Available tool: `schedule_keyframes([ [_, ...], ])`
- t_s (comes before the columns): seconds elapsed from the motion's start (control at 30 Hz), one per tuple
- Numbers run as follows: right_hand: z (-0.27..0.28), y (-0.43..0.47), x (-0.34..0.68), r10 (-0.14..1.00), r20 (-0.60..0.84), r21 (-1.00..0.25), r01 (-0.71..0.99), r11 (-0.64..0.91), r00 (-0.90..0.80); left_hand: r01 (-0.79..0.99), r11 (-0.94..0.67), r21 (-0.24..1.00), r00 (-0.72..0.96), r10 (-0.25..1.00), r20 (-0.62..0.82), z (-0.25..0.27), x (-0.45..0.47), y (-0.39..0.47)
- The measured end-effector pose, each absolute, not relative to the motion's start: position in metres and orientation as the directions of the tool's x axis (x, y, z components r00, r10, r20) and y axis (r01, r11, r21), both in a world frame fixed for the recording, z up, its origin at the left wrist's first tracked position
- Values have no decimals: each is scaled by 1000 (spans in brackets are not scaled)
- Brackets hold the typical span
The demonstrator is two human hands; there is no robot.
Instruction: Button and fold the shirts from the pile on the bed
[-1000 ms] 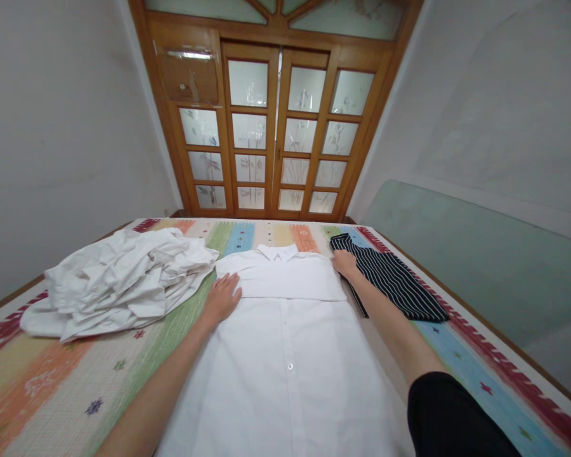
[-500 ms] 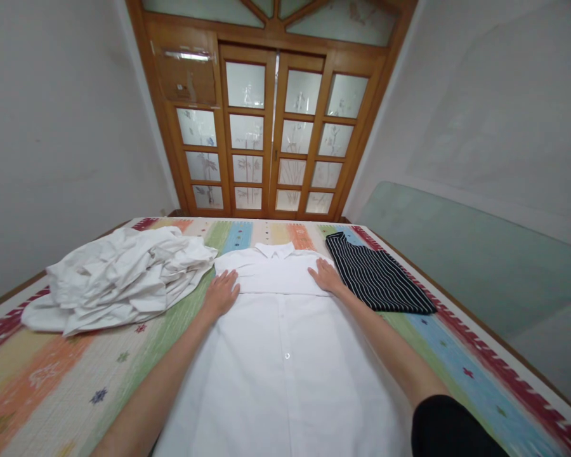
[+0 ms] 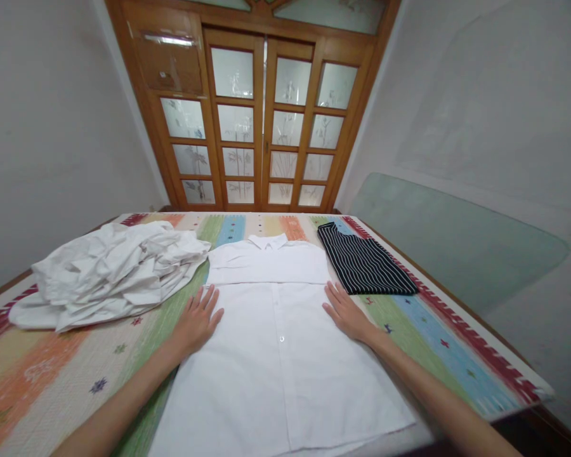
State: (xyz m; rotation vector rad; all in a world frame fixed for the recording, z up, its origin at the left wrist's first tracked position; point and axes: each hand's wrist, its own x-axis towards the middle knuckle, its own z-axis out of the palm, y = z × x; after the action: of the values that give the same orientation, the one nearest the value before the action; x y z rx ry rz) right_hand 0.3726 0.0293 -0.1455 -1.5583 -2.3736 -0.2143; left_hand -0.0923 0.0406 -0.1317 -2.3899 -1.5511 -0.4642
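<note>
A white button-up shirt (image 3: pixel 266 355) lies spread flat on the striped, patterned cloth (image 3: pixel 137 362), its collar at the far end. A fold runs across its upper part below the collar. At its left edge, just below that fold, my left hand (image 3: pixel 197 320) lies flat with fingers stretched out. My right hand (image 3: pixel 347 311) rests in the same way on the right edge, fingers extended. Neither hand grips the fabric. Just beyond my right hand is a folded black garment with white stripes (image 3: pixel 364 260).
A crumpled heap of white cloth (image 3: pixel 118 273) lies at the left. Grey walls (image 3: pixel 42 114) stand on both sides, and a pale green panel (image 3: pixel 452 241) leans along the right one. Wooden doors with glass panes (image 3: pixel 261 127) close off the far end.
Both hands have slid toward me along the shirt's edges, from its upper folded part to just below the fold. The view has shifted slightly, and the shirt's lower hem now shows.
</note>
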Motion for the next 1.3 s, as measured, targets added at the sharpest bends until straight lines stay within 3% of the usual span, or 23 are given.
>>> schedule_keyframes([
  [0.13, -142, -32, 373, 867, 337, -19, 918, 396, -367, 829, -548, -111, 544, 745, 386, -121, -98, -13],
  [0.27, -119, -76, 368, 833, 218, -42, 848, 528, -508, 715, -688, -127, 692, 670, 269, -104, -100, -56],
  [0.43, -98, -101, 370, 788, 78, -155, 774, 614, -610, 701, -712, -41, 705, 684, 185, -95, -117, -76],
  [0.73, -96, -115, 385, 834, 12, -298, 794, 530, -552, 702, -700, 129, 698, 713, 67, -82, -150, -94],
  [0.83, -99, -113, 384, 889, 26, -420, 801, 426, -458, 798, -547, 252, 549, 833, 70, -90, -152, -91],
  [0.93, -104, -102, 378, 964, 104, -610, 750, 257, -246, 809, -233, 540, 234, 970, 68, -100, -142, -81],
  [1.0, -105, -93, 375, 989, 131, -749, 647, 144, -68, 629, -36, 776, 51, 999, 6, -100, -132, -72],
  [1.07, -104, -85, 374, 994, 82, -851, 524, 29, 78, 374, 107, 921, -63, 994, -90, -93, -123, -64],
  [1.13, -101, -78, 374, 983, -7, -902, 423, -85, 182, 193, 206, 959, -139, 974, -181, -80, -117, -58],
  [1.2, -94, -74, 374, 967, -90, -924, 342, -170, 237, 120, 274, 954, -190, 950, -249, -67, -112, -54],
  [1.3, -81, -69, 374, 965, -210, -939, 243, -245, 159, 89, 334, 938, -200, 929, -311, -53, -105, -49],
])
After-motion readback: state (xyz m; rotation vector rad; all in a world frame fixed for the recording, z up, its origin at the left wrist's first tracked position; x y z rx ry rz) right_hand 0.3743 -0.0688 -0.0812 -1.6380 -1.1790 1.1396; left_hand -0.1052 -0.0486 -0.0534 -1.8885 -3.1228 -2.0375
